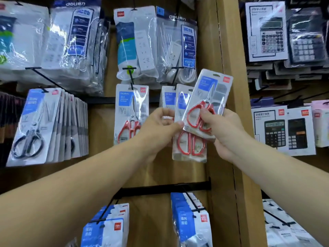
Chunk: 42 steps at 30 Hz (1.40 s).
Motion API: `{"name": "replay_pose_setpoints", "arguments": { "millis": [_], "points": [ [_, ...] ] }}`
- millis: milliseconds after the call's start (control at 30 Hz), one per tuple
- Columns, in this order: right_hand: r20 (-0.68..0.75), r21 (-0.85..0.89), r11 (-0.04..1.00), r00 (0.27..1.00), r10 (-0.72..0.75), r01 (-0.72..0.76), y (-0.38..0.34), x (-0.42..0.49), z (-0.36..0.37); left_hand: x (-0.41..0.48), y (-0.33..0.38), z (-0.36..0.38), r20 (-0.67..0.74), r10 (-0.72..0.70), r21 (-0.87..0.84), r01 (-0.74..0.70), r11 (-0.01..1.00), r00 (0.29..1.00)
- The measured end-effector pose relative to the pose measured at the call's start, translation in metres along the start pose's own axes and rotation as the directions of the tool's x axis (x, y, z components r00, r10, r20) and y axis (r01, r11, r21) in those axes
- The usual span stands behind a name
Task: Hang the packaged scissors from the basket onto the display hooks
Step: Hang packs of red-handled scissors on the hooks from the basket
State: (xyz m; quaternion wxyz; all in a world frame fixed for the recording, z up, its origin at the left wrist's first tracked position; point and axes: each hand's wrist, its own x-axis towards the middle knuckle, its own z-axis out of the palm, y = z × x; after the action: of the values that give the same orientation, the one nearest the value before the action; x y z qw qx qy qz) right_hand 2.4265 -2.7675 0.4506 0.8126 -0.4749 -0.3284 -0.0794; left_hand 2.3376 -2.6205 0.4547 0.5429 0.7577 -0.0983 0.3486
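My right hand (222, 129) grips a pack of red-handled scissors (209, 97) by its lower end, tilted to the right in front of the display. My left hand (158, 125) pinches the left edge of a second red-handled scissors pack (190, 147) that hangs just behind the first one. Another pack of the same kind (130, 113) hangs on a black hook (130, 75) to the left. A further hook (176, 72) sticks out above the packs I hold. The basket is out of view.
Black-handled scissors packs (35, 125) hang in a row at the left. Bagged power strips (154, 43) fill the hooks above. Boxed calculators (284, 129) line the right bay beyond a wooden upright (229, 50). Blue-labelled packs (190, 218) hang below on a black rail (165, 188).
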Motion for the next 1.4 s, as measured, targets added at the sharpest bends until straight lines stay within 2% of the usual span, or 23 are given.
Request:
{"name": "replay_pose_setpoints", "arguments": {
  "millis": [67, 200, 233, 300, 367, 433, 500, 633, 833, 933, 1067, 1200, 1267, 1333, 1400],
  "points": [
    [-0.038, 0.033, 0.999, 0.999, 0.004, -0.003, -0.001, 0.001, -0.001, 0.004, 0.003, 0.0, 0.012, 0.017, 0.012, -0.017, 1.0, 1.0],
    [-0.035, 0.123, 0.988, 0.995, 0.093, -0.088, -0.006, 0.004, -0.005, 0.007, 0.006, 0.006, 0.163, -0.038, -0.184, 0.068, 0.981, 0.986],
    [-0.031, 0.126, 0.988, 0.995, 0.098, -0.093, -0.007, 0.005, -0.006, 0.005, 0.004, 0.005, 0.206, -0.037, -0.156, 0.07, 0.985, 0.978],
    [-0.042, 0.112, 0.992, 0.997, 0.064, -0.059, -0.008, 0.011, -0.009, 0.002, -0.003, 0.0, 0.211, -0.001, 0.035, -0.006, 0.999, 0.978],
    [-0.072, 0.062, 0.998, 0.997, 0.001, 0.004, -0.008, 0.016, -0.011, 0.002, -0.007, -0.005, 0.09, 0.037, 0.162, -0.051, 0.986, 0.995],
    [-0.086, 0.003, 0.999, 0.996, -0.036, 0.036, -0.006, 0.019, -0.013, 0.005, -0.009, -0.011, -0.037, 0.1, 0.179, -0.092, 0.98, 0.994],
    [-0.047, -0.069, 0.996, 0.998, -0.05, 0.047, -0.002, 0.016, -0.012, 0.01, -0.007, -0.017, -0.094, 0.156, 0.179, -0.137, 0.974, 0.983],
    [-0.012, -0.151, 0.986, 0.997, -0.072, 0.069, 0.009, 0.007, -0.008, 0.019, -0.001, -0.018, -0.087, 0.158, 0.221, -0.136, 0.966, 0.984],
    [0.082, -0.204, 0.969, 0.989, -0.123, 0.137, 0.011, -0.002, -0.014, 0.037, -0.011, -0.012, -0.048, 0.174, 0.46, -0.133, 0.878, 0.984],
    [0.119, -0.224, 0.959, 0.981, -0.151, 0.175, 0.016, -0.003, -0.019, 0.042, -0.02, -0.007, -0.023, 0.17, 0.462, -0.14, 0.876, 0.985],
    [0.118, -0.227, 0.953, 0.977, -0.177, 0.2, 0.018, -0.004, -0.021, 0.047, -0.023, -0.007, -0.089, 0.15, 0.495, -0.087, 0.865, 0.985],
    [0.156, -0.234, 0.947, 0.97, -0.187, 0.22, 0.016, 0.002, -0.008, 0.051, -0.022, -0.01, 0.005, 0.17, 0.672, -0.129, 0.729, 0.985],
    [0.19, -0.248, 0.94, 0.963, -0.192, 0.236, 0.013, 0.008, 0.004, 0.048, -0.025, -0.011, -0.001, 0.232, 0.641, -0.177, 0.746, 0.973],
    [0.206, -0.255, 0.937, 0.961, -0.187, 0.237, 0.013, 0.016, 0.016, 0.044, -0.027, -0.013, -0.086, 0.288, 0.521, -0.203, 0.829, 0.954],
    [0.186, -0.262, 0.943, 0.97, -0.157, 0.203, 0.017, 0.026, 0.025, 0.041, -0.027, -0.017, -0.16, 0.272, 0.383, -0.194, 0.903, 0.949]
  ]
}}
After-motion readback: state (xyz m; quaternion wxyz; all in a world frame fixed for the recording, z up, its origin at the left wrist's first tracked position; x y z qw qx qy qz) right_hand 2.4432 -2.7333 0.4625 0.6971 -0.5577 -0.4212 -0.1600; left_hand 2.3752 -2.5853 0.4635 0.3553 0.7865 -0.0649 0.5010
